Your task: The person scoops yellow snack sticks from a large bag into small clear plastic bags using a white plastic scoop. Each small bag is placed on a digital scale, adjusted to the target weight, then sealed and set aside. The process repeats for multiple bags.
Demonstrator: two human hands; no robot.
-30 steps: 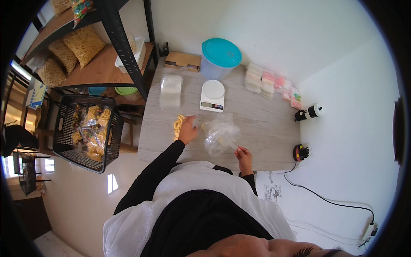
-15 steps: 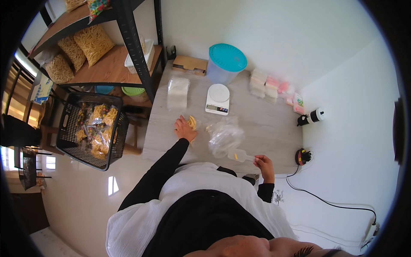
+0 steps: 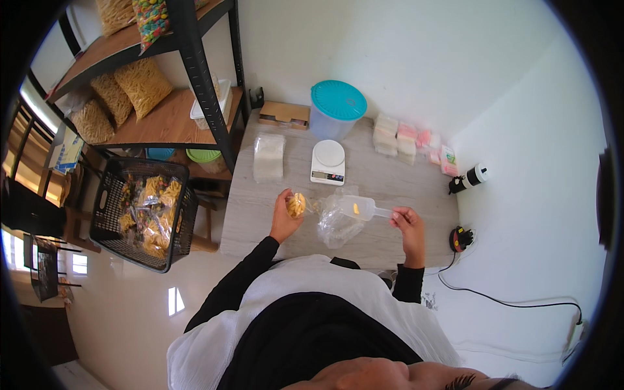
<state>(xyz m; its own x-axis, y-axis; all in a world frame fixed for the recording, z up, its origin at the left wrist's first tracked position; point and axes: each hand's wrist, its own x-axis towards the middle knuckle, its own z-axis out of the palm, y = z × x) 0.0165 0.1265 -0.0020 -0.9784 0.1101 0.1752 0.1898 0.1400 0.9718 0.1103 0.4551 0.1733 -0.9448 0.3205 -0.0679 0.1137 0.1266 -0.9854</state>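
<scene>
My left hand (image 3: 283, 219) is closed around a small clear bag of yellow snack sticks (image 3: 297, 205), held over the table's near left part. A white plastic scoop (image 3: 364, 207), its handle pinched in my right hand (image 3: 408, 226), has a yellow piece lying in it. The scoop's head is above a crumpled clear plastic bag (image 3: 335, 229) in front of me. Just beyond stands a white kitchen scale (image 3: 328, 170) with nothing on its round plate.
Flat clear bags (image 3: 269, 159) lie left of the scale. Behind it are a turquoise-lidded tub (image 3: 335, 123) and a cardboard box (image 3: 284, 116); packets (image 3: 406, 140) sit at back right. A black basket (image 3: 127, 250) of filled bags stands left, beside a shelf (image 3: 156, 127).
My left hand has lifted the bag of snack sticks, which now shows upright in its grip. My right hand has moved the scoop forward, over the crumpled bag.
</scene>
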